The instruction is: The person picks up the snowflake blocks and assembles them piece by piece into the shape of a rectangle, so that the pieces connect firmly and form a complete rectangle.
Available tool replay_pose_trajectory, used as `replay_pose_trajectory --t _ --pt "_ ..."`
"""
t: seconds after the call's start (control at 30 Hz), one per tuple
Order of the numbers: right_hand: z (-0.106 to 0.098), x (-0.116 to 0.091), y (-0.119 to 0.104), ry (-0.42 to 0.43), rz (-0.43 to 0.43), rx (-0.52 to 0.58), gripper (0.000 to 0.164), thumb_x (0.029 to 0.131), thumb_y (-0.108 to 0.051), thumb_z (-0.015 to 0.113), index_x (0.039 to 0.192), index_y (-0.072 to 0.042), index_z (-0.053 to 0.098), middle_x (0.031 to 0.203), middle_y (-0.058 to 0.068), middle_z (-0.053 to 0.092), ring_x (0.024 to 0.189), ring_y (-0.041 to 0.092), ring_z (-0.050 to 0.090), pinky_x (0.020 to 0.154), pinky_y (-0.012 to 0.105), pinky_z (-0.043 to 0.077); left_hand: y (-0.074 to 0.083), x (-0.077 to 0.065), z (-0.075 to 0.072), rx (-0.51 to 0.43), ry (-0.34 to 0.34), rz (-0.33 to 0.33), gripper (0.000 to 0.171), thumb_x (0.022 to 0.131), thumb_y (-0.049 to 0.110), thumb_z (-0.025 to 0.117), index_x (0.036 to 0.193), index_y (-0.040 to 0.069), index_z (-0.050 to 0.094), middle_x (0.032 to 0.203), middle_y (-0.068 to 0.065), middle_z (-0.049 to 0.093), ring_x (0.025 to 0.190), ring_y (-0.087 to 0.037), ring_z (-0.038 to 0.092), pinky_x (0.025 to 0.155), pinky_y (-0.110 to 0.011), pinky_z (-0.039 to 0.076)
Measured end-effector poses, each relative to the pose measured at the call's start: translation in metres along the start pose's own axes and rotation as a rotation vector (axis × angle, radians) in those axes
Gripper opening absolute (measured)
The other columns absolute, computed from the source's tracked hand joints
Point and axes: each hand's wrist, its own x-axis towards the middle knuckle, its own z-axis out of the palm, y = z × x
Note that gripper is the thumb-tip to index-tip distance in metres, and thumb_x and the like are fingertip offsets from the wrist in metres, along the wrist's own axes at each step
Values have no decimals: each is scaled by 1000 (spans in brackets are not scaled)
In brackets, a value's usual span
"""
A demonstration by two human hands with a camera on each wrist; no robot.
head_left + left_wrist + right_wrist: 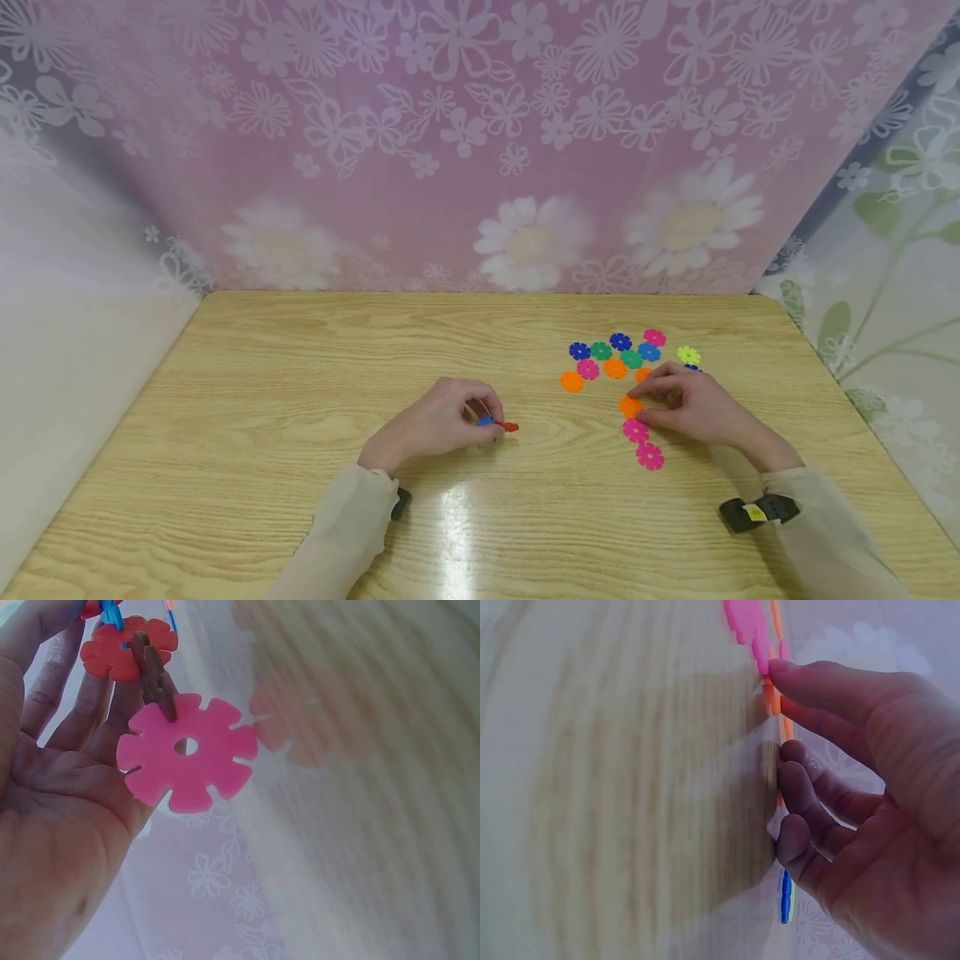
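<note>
While the left hand (pixel 442 421) is pinching a chain of linked discs (pixel 486 422) between thumb and fingertips over the table (pixel 300 375), the right hand (pixel 693 404) is working farther to the right, its thumb and forefinger pinching the edge of an orange disc (pixel 628 406). Its other fingers are curling loosely near the tabletop. From the left hand's chain, a red disc (pixel 101 660), a brown disc (pixel 154 675) and a pink disc (pixel 217 765) are projecting beside the palm. Two loose pink discs (pixel 636 431) are lying just nearer the person than the orange one.
</note>
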Motion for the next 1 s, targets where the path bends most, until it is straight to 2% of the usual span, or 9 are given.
replay_pose_trajectory --t 0.23,0.43,0.6,0.8,1.0 --pt "-1 4 0 -42 14 24 19 86 -21 83 103 -16 76 106 4 62 80 11 47 66 24 42 0 0 0 -19 -1 -22 10 93 15 74 92 24 71 92 11 72 86 -9 69 77 -25 58" --pt "-1 6 0 -69 40 63 25 84 -19 84 102 -12 67 99 2 62 82 12 51 70 22 46 1 -1 -1 -13 10 -37 7 92 17 75 92 23 71 92 11 71 86 -10 68 76 -25 57" --pt "1 5 0 -35 21 98 26 85 -16 83 102 -11 64 89 0 62 78 8 54 68 21 49 2 -2 -1 3 25 -37 6 92 19 75 92 24 71 91 14 70 88 -10 68 77 -25 56" --pt "6 3 -3 28 -18 179 17 90 -10 78 104 -10 68 93 0 69 80 4 61 71 21 53 1 -2 -2 8 33 -38 7 93 19 73 92 25 70 90 15 70 89 -9 67 78 -25 54" --pt "10 4 -15 48 30 266 17 93 -12 76 108 -7 70 99 6 73 83 3 65 73 21 56 2 -1 -2 -4 38 -43 3 93 21 73 92 21 70 91 13 70 87 -11 67 74 -25 54"
